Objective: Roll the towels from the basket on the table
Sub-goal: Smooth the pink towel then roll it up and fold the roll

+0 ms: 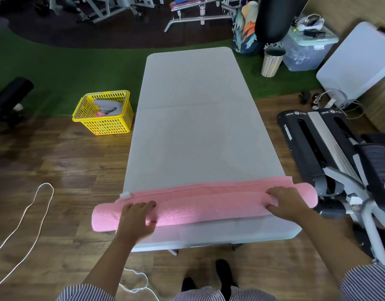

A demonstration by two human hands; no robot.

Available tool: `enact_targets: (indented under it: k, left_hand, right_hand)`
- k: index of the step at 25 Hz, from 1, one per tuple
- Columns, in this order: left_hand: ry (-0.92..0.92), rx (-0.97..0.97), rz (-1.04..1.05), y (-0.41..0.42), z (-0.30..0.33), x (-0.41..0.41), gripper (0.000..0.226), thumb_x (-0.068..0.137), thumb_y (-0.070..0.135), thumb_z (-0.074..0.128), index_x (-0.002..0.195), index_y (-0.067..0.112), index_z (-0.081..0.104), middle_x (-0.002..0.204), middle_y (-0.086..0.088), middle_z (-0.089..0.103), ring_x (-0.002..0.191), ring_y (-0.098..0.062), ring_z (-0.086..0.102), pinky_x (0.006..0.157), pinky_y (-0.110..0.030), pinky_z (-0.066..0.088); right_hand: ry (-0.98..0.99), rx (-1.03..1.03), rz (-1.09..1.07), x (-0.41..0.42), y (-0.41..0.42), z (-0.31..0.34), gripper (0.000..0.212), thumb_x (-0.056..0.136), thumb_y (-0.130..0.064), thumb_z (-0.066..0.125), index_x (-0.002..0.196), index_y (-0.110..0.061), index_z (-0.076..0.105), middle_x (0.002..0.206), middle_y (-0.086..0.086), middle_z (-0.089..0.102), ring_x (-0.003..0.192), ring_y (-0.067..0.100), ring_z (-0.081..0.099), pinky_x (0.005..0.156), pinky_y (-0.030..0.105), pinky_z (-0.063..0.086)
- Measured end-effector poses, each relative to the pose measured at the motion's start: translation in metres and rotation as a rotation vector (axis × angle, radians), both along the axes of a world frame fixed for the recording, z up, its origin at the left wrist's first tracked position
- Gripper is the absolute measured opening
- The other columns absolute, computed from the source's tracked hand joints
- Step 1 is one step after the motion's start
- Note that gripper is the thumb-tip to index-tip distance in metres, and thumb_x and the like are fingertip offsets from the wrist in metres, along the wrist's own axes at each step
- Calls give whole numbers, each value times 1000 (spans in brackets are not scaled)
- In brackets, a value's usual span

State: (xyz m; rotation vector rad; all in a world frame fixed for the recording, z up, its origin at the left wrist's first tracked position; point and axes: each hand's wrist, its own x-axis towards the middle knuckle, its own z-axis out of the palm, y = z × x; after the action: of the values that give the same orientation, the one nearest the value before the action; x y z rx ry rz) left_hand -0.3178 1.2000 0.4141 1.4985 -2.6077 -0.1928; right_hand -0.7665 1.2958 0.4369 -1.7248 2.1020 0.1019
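Pink terry towel (pixel 208 206) lies across the near end of the table (pixel 195 131), and I have it almost fully rolled: a thick tube runs the table's width, both ends overhanging the table's sides. Only a narrow flat strip is left unrolled on the far side of the tube, with a white tag at its left corner. I judge this towel a turn or so from finished.

My left hand (pixel 137 218) is on the tube's left part, fingers curled over the top and thumb tucked underneath, gripping it. My right hand (pixel 287 203) is on the right part, fingers curled over the roll's far side in the same kind of hold. The hands are well apart.

The roll looks soft and even, slightly fatter at the right end, with a stitched hem showing along its near face.

Left of the table, on the floor, the yellow basket (pixel 104 124) holds more towels, grey with some pink beneath, so most of the job remains. No finished rolls show anywhere on the table.
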Motion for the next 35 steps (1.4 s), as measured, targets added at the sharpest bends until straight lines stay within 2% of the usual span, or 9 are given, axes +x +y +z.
enact_targets:
  k: [2, 5, 8, 12, 15, 21, 25, 29, 35]
  left_hand:
    - [-24, 65, -37, -8, 4, 1, 51, 66, 45, 45, 107, 23, 67, 89, 12, 71, 83, -15, 69, 86, -44, 44]
    - [-7, 50, 39, -19, 10, -3, 49, 72, 29, 61, 120, 18, 62, 116, 5, 66, 109, -17, 62, 102, -50, 37]
    - [34, -121, 105, -14, 7, -19, 53, 63, 1, 75, 114, 11, 64, 112, -6, 68, 104, -25, 65, 94, -51, 46]
    - [32, -162, 70, -4, -3, -25, 60, 54, 10, 83, 111, 13, 63, 112, -5, 68, 103, -24, 66, 94, -55, 45]
    - [18, -169, 60, -6, -3, -23, 59, 57, 14, 83, 111, 15, 61, 113, -5, 67, 103, -23, 66, 91, -51, 48]
    - [31, -226, 79, -19, -1, -10, 35, 83, 18, 64, 116, 18, 53, 115, -7, 65, 107, -24, 64, 91, -50, 48]
    - [-90, -62, -30, -29, 3, -1, 85, 45, 18, 90, 120, 20, 51, 116, -6, 66, 107, -24, 65, 88, -55, 49]
    - [-271, -21, 65, -48, 2, 5, 96, 40, -17, 74, 123, 24, 52, 115, -2, 65, 114, -28, 62, 86, -60, 47]
    - [-248, -63, -58, -103, 5, -10, 83, 34, -8, 80, 102, 30, 50, 78, 11, 65, 71, -20, 65, 64, -43, 52]
  right_hand:
    - [22, 62, 19, -4, -8, 7, 56, 79, -44, 50, 130, -19, 51, 133, -3, 54, 123, 17, 48, 108, 36, 30]
    - [39, -73, 1, 3, -18, 9, 43, 85, -22, 55, 127, -17, 53, 130, 1, 54, 122, 23, 47, 104, 40, 32]
    - [59, -313, 4, 20, -24, 7, 37, 80, -2, 55, 115, -8, 60, 120, 10, 60, 112, 32, 53, 93, 43, 39]
    - [91, -143, 26, 33, -25, 9, 50, 78, -19, 59, 128, -11, 51, 134, 4, 50, 124, 23, 45, 105, 37, 30]
    - [184, -157, -13, 38, -27, 7, 48, 79, -11, 56, 127, -12, 50, 136, 5, 48, 125, 23, 43, 105, 38, 29]
    - [124, -252, -250, 64, -32, 16, 36, 84, 2, 49, 120, -5, 48, 127, 12, 44, 97, 31, 54, 68, 37, 43]
    - [21, -93, -311, 74, -36, 11, 58, 83, -6, 52, 136, -17, 30, 148, 7, 20, 101, 32, 56, 74, 38, 50]
    - [-28, -16, -392, 76, -49, 5, 63, 83, 0, 51, 139, -16, 28, 152, 12, 10, 109, 38, 54, 85, 41, 49]
    - [-93, -42, -221, 52, -116, 2, 32, 77, 8, 50, 106, -5, 46, 134, 19, 32, 98, 40, 54, 82, 43, 49]
